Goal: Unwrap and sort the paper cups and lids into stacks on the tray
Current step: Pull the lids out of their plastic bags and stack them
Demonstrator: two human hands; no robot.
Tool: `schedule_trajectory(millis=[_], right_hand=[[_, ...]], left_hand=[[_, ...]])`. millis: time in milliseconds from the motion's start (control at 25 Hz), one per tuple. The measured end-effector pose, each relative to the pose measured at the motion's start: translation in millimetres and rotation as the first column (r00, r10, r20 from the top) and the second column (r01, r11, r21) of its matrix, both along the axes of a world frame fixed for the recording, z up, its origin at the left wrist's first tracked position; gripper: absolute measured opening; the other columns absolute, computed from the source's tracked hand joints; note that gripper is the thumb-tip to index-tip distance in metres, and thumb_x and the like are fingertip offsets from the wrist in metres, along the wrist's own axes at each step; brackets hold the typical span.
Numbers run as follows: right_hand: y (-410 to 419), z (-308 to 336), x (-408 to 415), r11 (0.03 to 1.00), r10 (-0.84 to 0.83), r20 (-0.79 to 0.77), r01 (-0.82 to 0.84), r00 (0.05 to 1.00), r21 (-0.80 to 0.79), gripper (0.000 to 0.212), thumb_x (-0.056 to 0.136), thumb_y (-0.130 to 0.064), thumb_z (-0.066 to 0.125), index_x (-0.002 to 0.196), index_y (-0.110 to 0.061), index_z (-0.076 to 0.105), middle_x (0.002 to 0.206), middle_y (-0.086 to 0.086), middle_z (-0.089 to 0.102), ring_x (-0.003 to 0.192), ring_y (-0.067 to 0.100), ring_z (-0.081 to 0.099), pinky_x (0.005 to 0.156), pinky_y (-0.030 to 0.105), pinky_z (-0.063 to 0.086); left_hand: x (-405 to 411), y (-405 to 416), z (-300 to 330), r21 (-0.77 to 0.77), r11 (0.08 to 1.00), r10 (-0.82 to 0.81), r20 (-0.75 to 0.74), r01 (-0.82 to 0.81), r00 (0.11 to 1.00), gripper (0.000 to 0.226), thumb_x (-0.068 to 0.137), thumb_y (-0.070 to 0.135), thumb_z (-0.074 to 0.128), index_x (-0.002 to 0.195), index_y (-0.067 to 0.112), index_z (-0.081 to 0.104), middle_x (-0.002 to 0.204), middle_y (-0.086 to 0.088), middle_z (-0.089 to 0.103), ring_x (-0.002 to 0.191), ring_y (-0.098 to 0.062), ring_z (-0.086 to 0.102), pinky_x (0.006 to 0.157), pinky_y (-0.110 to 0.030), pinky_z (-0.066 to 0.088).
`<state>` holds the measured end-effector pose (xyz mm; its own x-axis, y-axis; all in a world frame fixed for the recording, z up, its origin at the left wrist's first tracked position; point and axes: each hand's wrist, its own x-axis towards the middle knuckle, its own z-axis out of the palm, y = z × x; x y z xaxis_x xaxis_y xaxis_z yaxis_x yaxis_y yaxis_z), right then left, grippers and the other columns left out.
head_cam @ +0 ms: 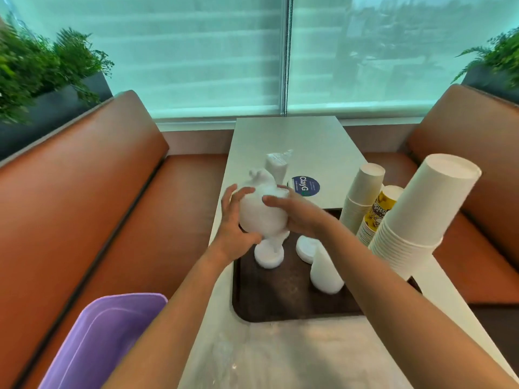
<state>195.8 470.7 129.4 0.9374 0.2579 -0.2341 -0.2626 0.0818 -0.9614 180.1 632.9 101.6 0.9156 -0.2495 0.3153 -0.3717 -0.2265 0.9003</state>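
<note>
— What have your hands got right now?

— Both are on one wrapped bundle of lids [264, 211], held up over the far left corner of the tray [283, 304]. My left hand [234, 228] cups it from the left and below, fingers curled round its side. My right hand [292, 211] lies on its right flank with straighter fingers; whether it pinches the wrap or only presses, I cannot tell through the blur.

— Which way does the bundle run?

— Its long axis stands nearly upright, tipped a little. The twisted end of the wrap [257, 174] points up and away from me, the other end down toward the short lid stack [269, 255] just beneath it.

— So which hand goes for the twist?

— I judge the right: it sits higher on the bundle, nearer the twist, while the left bears the weight.

— And around that?

— Another low pile of lids [306, 247] and a taller wrapped sleeve [325, 273] on the tray; a further wrapped pack [276, 165] behind on the table [303, 141]. Cup stacks [421, 217] lean along the right side, and a purple bin [104, 341] waits at lower left.
</note>
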Motion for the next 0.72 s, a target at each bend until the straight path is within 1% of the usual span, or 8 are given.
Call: schedule_trajectory(millis=[120,200,280,360,440,520,680,720], right_hand=[[3.1,-33.3,-43.6,0.993,-0.113,0.130,0.118,0.985,-0.025,0.079,0.060,-0.026,0.080,0.129,-0.030,0.041,0.126,0.002,0.056,0.115,0.022,0.057,0.097,0.041,0.049],[2.4,-48.6,-67.3,0.993,-0.074,0.187,0.089,0.980,-0.074,0.076,0.068,-0.016,0.079,0.129,-0.037,0.039,0.129,-0.002,0.051,0.117,0.019,0.054,0.098,0.036,0.048],[2.6,-57.1,-82.3,0.993,-0.064,0.195,0.081,0.979,-0.082,0.071,0.075,-0.012,0.074,0.129,-0.042,0.039,0.136,0.001,0.045,0.122,0.022,0.049,0.102,0.040,0.046],[2.3,-63.7,-91.6,0.962,-0.123,0.267,0.180,0.956,-0.203,0.067,0.073,-0.026,0.070,0.129,-0.045,0.038,0.141,0.002,0.039,0.126,0.020,0.042,0.107,0.040,0.039],[-0.4,-71.7,-98.1,0.818,-0.097,0.425,0.316,0.900,-0.481,0.064,0.074,-0.043,0.068,0.133,-0.036,0.044,0.135,-0.001,0.039,0.123,0.015,0.036,0.107,0.033,0.032],[-1.1,-77.1,-101.7,0.678,-0.059,0.418,0.343,0.907,-0.650,0.047,0.084,-0.040,0.066,0.126,-0.022,0.057,0.122,-0.003,0.047,0.114,0.013,0.042,0.100,0.031,0.038],[0.2,-85.9,-103.1,0.809,-0.333,0.247,0.411,0.910,-0.420,0.007,0.093,-0.016,0.057,0.090,-0.013,0.062,0.083,-0.001,0.060,0.084,0.016,0.056,0.075,0.029,0.045],[-1.5,-86.6,-102.7,0.831,-0.407,0.194,0.449,0.893,-0.328,0.012,0.093,-0.012,0.055,0.082,-0.015,0.058,0.078,0.000,0.058,0.081,0.017,0.056,0.073,0.031,0.047]], left_hand=[[-29.5,-4.5,-5.2,-0.520,0.854,-0.248,-0.459,-0.031,0.853,0.104,0.061,0.024,0.077,0.142,0.044,0.015,0.136,-0.003,0.046,0.118,-0.024,0.053,0.090,-0.045,0.052],[-39.8,-3.9,-10.6,-0.486,0.863,-0.255,-0.651,-0.135,0.715,0.091,0.067,0.056,0.070,0.144,0.033,0.027,0.131,-0.009,0.055,0.113,-0.030,0.058,0.080,-0.050,0.055],[-49.9,-5.5,-19.0,-0.360,0.926,-0.212,-0.745,-0.114,0.633,0.075,0.072,0.056,0.062,0.136,0.024,0.041,0.126,-0.011,0.058,0.112,-0.032,0.058,0.081,-0.051,0.055],[-61.3,-10.7,-32.2,-0.295,0.950,-0.160,-0.747,-0.106,0.646,0.056,0.085,0.045,0.059,0.134,0.025,0.041,0.125,-0.009,0.057,0.112,-0.030,0.056,0.083,-0.050,0.055],[-68.4,-17.3,-49.7,-0.244,0.964,-0.097,-0.700,-0.110,0.707,0.053,0.088,0.041,0.058,0.136,0.028,0.038,0.127,-0.005,0.054,0.113,-0.025,0.055,0.081,-0.047,0.056],[-73.6,-24.5,-64.6,-0.174,0.975,-0.013,-0.662,-0.137,0.749,0.051,0.088,0.038,0.060,0.134,0.027,0.038,0.128,-0.004,0.053,0.109,-0.020,0.056,0.079,-0.040,0.057],[-78.4,-33.7,-85.8,-0.053,0.981,0.118,-0.596,-0.186,0.794,0.045,0.094,0.030,0.053,0.135,0.018,0.037,0.121,-0.004,0.054,0.091,-0.006,0.056,0.066,-0.011,0.049],[-77.5,-34.2,-91.6,-0.016,0.983,0.136,-0.603,-0.182,0.786,0.047,0.095,0.032,0.052,0.137,0.016,0.036,0.122,-0.005,0.054,0.093,-0.010,0.056,0.066,-0.012,0.048]])
